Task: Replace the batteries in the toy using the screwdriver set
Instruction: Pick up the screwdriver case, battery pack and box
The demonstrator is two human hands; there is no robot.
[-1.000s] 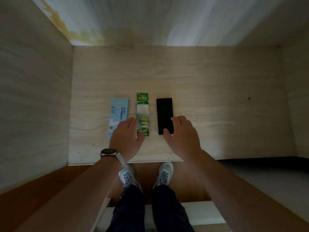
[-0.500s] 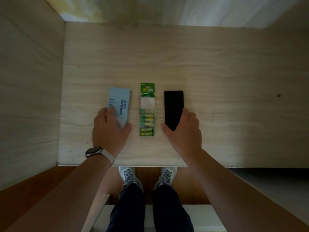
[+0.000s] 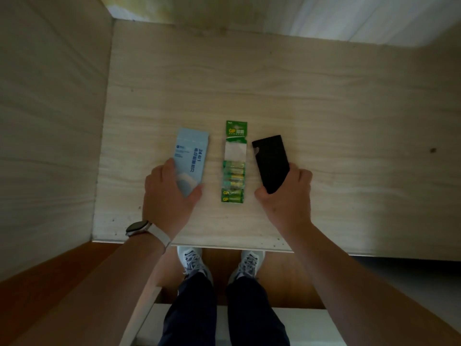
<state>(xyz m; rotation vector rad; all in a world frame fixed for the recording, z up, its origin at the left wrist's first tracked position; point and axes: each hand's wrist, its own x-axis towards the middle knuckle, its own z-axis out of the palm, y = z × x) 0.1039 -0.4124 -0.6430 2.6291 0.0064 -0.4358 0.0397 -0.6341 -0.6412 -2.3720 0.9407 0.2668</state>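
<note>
Three items lie side by side on a pale wooden table point(image 3: 324, 108). My left hand point(image 3: 167, 198) grips the near end of a light blue screwdriver-set box point(image 3: 190, 153), thumb on its right edge and fingers on its left. In the middle a green blister pack of batteries point(image 3: 234, 166) lies flat, untouched. My right hand point(image 3: 287, 201) grips the near end of a flat black rectangular toy point(image 3: 270, 161), which is tilted with its far end leaning left.
Wooden side panels rise at the left point(image 3: 50, 121) and far right. The table's front edge point(image 3: 224, 245) runs just behind my wrists. My legs and white shoes point(image 3: 192, 260) stand below on the brown floor. A watch point(image 3: 138, 227) sits on my left wrist.
Both hands went from hovering over the items to gripping them: the left closed on the blue box, the right closed on the black toy and tilted it off its straight position.
</note>
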